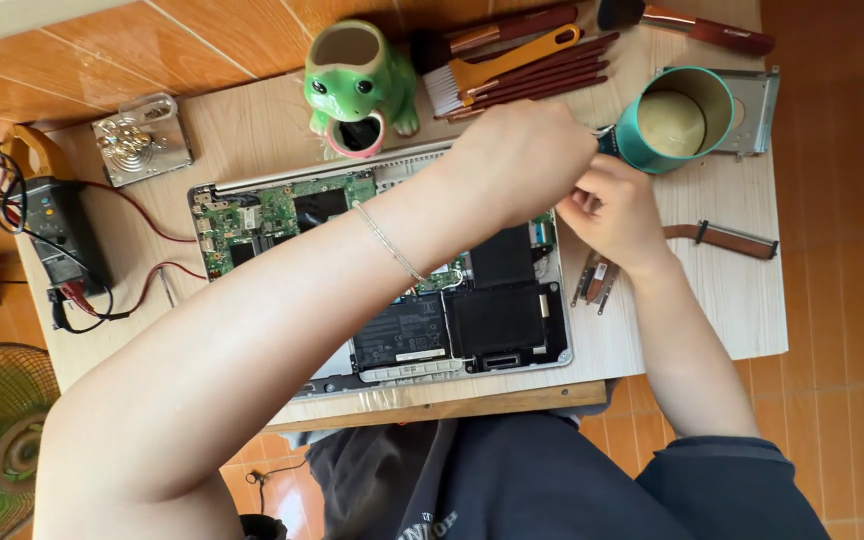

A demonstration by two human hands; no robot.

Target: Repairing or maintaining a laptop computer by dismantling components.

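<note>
Opened laptop (392, 270), base cover off, circuit board and black battery exposed, lies with long axis across wooden table (732, 310). Left hand (522, 160) curled into loose fist over laptop's far right corner, reaching across it; right hand (617, 215) just right of same corner, fingertips pinched together. Small part between hands hidden; cannot tell what they grip. Teal mug (677, 120) just beyond laptop's right corner, frog-shaped pot (357, 85) behind its far edge.

Opened laptop (392, 290) flat on table, circuit board exposed.
</note>
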